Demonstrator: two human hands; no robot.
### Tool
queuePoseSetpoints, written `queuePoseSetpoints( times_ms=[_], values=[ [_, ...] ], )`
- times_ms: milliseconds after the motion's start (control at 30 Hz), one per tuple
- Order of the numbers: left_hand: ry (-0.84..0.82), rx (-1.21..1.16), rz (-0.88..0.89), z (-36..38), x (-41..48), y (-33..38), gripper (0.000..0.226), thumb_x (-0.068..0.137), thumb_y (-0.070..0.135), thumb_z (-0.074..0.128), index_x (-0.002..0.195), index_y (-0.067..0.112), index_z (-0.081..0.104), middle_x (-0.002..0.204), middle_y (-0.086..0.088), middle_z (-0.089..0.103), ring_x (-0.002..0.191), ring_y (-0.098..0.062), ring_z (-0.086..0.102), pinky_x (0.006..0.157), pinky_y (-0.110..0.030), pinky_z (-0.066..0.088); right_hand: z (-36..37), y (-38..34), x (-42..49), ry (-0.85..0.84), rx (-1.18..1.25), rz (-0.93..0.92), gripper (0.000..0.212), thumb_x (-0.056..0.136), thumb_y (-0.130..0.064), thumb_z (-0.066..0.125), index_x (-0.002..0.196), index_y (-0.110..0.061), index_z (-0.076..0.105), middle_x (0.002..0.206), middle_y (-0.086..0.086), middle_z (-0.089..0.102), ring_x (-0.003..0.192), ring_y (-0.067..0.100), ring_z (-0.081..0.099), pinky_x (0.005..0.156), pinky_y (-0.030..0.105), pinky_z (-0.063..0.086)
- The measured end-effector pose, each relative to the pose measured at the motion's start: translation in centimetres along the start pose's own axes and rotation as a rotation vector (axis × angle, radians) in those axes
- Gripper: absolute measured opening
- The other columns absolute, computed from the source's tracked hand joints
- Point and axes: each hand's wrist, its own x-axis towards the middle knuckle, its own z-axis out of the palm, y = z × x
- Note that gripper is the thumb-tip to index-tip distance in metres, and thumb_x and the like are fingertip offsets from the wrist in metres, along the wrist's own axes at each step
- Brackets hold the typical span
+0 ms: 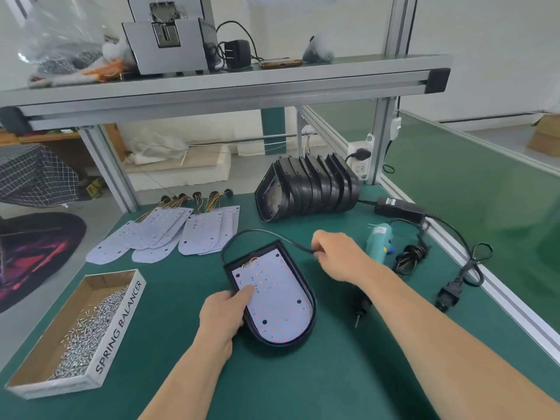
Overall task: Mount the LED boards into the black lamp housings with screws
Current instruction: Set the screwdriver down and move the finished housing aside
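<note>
My left hand (225, 310): grips one housing (269, 248), thumb on one LED board (277, 301).
My right hand (336, 253): pinches one cable (257, 230).

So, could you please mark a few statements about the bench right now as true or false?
1. An LED board lies in the housing. True.
2. The right hand holds the screwdriver. False: it pinches the cable; the screwdriver lies on the mat.
3. The left hand touches the board. True.
4. The box is empty. False: it holds many screws.
5. The spare housings lie flat, side by side. False: they stand on edge in a stack.
</note>
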Motion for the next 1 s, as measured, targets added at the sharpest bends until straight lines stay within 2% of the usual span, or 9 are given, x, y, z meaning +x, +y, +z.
queuePoseSetpoints(
  times_ms=[133,200,300,433,533,667,767,867,1000],
  values=[
    [-0.022,-0.012,0.007,1.2,0.2,0.1,0.028,0.087,0.028,0.074,0.074,0.007,0.059,0.06,-0.006,0.055,0.04,-0.014,0.044,0.041,-0.022,0.031,-0.6,-1.8,-1.7,-0.09,0.357,-0.014,0.03,0.099,-0.044,0.055,0.086,-0.02,0.065,0.084,-0.009,0.063,0.079,0.009,0.055,0.07,0.022,0.041],
    [-0.07,-0.031,0.022,2.0,-0.1,0.1,0.026,0.089,0.028,0.074,0.08,0.006,0.062,0.062,-0.004,0.057,0.041,-0.012,0.047,0.043,-0.024,0.034,-0.8,-2.2,-2.0,-0.129,0.322,-0.02,0.038,0.094,-0.051,0.061,0.077,-0.018,0.057,0.076,-0.008,0.054,0.071,0.009,0.048,0.063,0.021,0.036],
    [-0.111,-0.029,0.052,2.7,-0.8,0.3,0.03,0.09,0.033,0.073,0.084,0.005,0.064,0.063,-0.001,0.06,0.044,-0.011,0.048,0.047,-0.024,0.036,-1.0,-1.9,-2.0,-0.084,0.22,-0.02,0.024,0.089,-0.032,0.07,0.095,-0.011,0.061,0.088,-0.002,0.057,0.083,0.019,0.051,0.064,0.025,0.038],
    [-0.109,-0.009,0.082,2.8,-1.8,0.9,0.054,0.089,0.061,0.061,0.074,0.009,0.056,0.054,0.0,0.054,0.047,-0.014,0.042,0.053,-0.027,0.034,-1.8,-1.4,-2.2,0.017,0.405,0.029,0.012,0.089,-0.017,0.065,0.094,-0.017,0.055,0.086,-0.005,0.056,0.083,0.018,0.054,0.06,0.02,0.039],
    [-0.103,-0.018,0.086,2.9,-2.0,1.3,0.064,0.094,0.068,0.046,0.085,0.01,0.073,0.053,0.003,0.046,0.049,-0.014,0.038,0.053,-0.029,0.03,-2.4,-0.9,-2.4,0.195,0.567,0.083,0.011,0.092,-0.016,0.063,0.094,-0.016,0.052,0.083,-0.003,0.057,0.081,0.02,0.054,0.067,0.027,0.042],
    [-0.125,0.029,0.123,3.1,-1.8,1.0,0.059,0.101,0.059,0.039,0.088,0.016,0.079,0.053,0.003,0.041,0.048,-0.015,0.037,0.054,-0.03,0.03,-3.9,-0.4,-2.7,0.421,1.162,0.143,0.012,0.1,-0.011,0.059,0.109,-0.005,0.056,0.107,0.016,0.066,0.093,0.018,0.057,0.091,0.035,0.051],
    [-0.13,0.042,0.139,3.1,-1.1,0.8,0.052,0.103,0.05,0.044,0.088,0.013,0.078,0.056,0.001,0.045,0.052,-0.018,0.039,0.057,-0.032,0.033,-6.3,0.2,-2.4,0.516,1.585,0.055,0.02,0.101,-0.002,0.054,0.121,-0.003,0.057,0.124,0.013,0.067,0.11,0.021,0.064,0.105,0.042,0.05],
    [-0.148,0.03,0.117,2.9,-0.3,0.4,0.041,0.106,0.031,0.046,0.096,0.003,0.074,0.063,-0.007,0.048,0.051,-0.019,0.039,0.046,-0.024,0.033,-9.7,2.1,-2.4,0.676,1.636,0.076,0.021,0.099,0.001,0.054,0.118,-0.004,0.06,0.121,0.011,0.07,0.111,0.023,0.067,0.101,0.038,0.053],
    [-0.255,-0.073,-0.034,1.8,0.7,0.7,0.022,0.1,-0.008,0.043,0.108,-0.014,0.063,0.07,-0.018,0.051,0.036,-0.02,0.049,0.03,-0.011,0.028,-12.7,8.3,-4.3,0.897,1.477,0.408,0.028,0.096,-0.001,0.058,0.122,0.007,0.051,0.124,0.023,0.064,0.108,0.034,0.065,0.09,0.043,0.056]
  ],
)
